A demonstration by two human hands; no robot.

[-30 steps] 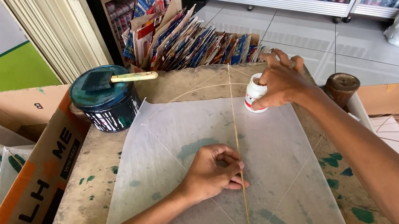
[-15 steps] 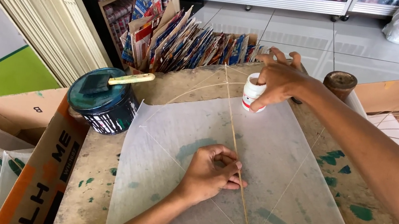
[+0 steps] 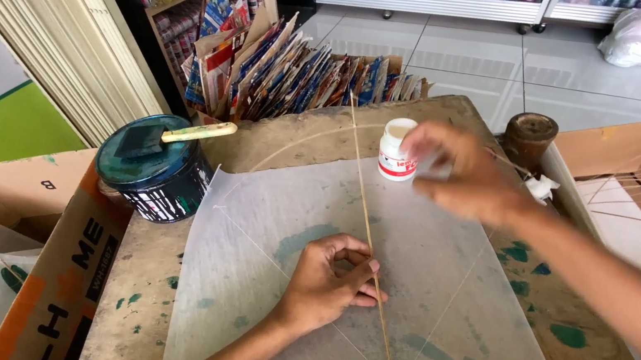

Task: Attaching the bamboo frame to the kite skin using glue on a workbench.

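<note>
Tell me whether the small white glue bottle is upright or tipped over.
Upright. The small white glue bottle stands on its base on the table beyond the translucent paper sheet, open top facing up, beside the blurred right hand.

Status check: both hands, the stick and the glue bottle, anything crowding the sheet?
Left hand pinning bamboo stick to translucent sheet. Right hand blurred beside small white bottle; grip unclear. Dark tin sits left, off the sheet.

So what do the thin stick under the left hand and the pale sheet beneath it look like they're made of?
The stick looks like split bamboo: pale tan, matte, very slender and straight. The sheet looks like thin translucent paper or possibly plastic film: the table's green stains show through it. The left hand presses the stick onto the sheet.
</note>
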